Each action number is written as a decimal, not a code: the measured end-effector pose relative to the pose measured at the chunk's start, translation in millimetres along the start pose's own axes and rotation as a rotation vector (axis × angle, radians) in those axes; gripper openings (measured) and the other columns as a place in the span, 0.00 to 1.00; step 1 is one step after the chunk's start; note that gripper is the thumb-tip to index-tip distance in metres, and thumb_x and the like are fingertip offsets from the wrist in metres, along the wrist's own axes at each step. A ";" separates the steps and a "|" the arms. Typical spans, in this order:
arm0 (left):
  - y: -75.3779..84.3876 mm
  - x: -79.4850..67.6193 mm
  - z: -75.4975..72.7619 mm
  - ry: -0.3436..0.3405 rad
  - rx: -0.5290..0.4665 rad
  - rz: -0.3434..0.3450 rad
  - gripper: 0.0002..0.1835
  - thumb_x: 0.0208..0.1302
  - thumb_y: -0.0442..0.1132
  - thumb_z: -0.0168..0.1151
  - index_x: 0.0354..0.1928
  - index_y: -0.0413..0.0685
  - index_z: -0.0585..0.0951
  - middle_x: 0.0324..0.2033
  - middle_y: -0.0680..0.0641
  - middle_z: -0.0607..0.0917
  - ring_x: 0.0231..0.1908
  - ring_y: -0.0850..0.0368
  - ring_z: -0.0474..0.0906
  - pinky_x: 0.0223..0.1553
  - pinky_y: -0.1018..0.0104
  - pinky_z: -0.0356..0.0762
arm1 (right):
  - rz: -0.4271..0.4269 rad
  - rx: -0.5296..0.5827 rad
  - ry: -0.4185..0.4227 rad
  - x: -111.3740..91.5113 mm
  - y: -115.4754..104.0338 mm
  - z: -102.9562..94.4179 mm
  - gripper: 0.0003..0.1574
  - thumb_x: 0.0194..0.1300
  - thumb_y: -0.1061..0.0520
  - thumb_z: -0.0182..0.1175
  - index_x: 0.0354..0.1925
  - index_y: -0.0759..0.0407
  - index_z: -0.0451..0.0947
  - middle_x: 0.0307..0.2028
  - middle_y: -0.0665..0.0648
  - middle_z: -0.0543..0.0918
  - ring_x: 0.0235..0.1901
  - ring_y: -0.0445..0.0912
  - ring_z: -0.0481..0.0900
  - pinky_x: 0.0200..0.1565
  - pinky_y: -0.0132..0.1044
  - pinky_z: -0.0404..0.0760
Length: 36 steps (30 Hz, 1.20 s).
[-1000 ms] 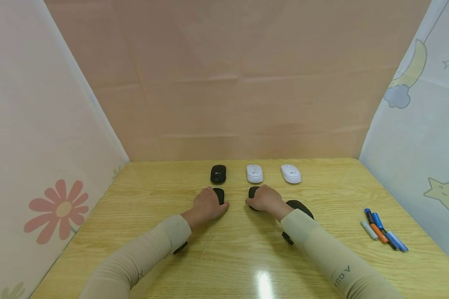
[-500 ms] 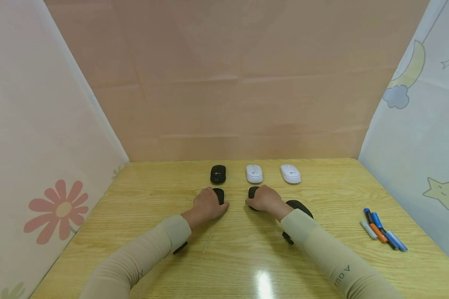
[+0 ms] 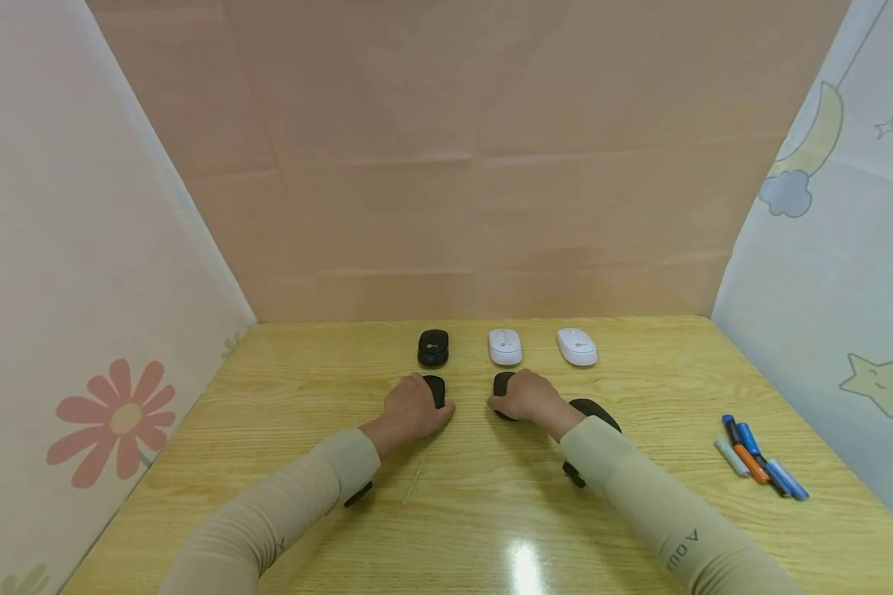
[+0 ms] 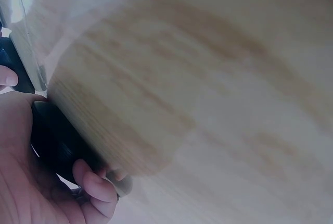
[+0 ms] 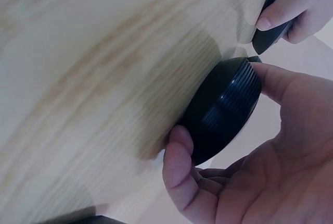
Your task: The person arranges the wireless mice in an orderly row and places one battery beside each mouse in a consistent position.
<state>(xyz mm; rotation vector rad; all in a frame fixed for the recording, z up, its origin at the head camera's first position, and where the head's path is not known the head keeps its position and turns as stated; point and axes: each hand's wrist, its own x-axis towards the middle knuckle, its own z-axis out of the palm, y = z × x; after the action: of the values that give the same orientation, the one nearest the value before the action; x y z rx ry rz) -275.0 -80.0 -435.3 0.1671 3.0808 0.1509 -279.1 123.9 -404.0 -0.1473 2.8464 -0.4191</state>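
Both hands reach forward over the wooden table. My left hand [image 3: 411, 406] grips a black computer mouse [image 3: 436, 390] by its sides; in the left wrist view curled fingers [image 4: 99, 190] lie at one end of that mouse [image 4: 60, 138]. Opposite it, my right hand [image 3: 528, 397] holds a second black computer mouse [image 3: 502, 383]. The right wrist view shows this mouse [image 5: 221, 109] between thumb and fingers, its ribbed side towards the camera. Each hand hides part of its mouse. Whether either mouse touches the table is hard to tell.
A black mouse [image 3: 433, 348] and two white mice, one in the middle [image 3: 505, 347] and one further right [image 3: 577, 347], stand in a row behind the hands. A dark rounded object [image 3: 598, 412] is partly covered by the right forearm. Several markers [image 3: 759, 459] lie at the right.
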 end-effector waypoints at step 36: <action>-1.0 0.0 0.0 0.001 0.008 0.024 0.45 0.62 0.68 0.54 0.54 0.26 0.69 0.38 0.37 0.76 0.33 0.50 0.77 0.29 0.61 0.78 | -0.062 -0.001 -0.022 -8.8 3.6 -9.8 0.31 0.65 0.36 0.60 0.32 0.65 0.81 0.32 0.60 0.79 0.29 0.49 0.76 0.36 0.45 0.77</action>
<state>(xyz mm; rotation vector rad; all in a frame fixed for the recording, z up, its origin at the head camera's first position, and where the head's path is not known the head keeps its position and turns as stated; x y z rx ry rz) -275.1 -81.0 -435.3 0.2047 3.0821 0.1394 -273.5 131.1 -393.8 -0.2400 2.8265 -0.4266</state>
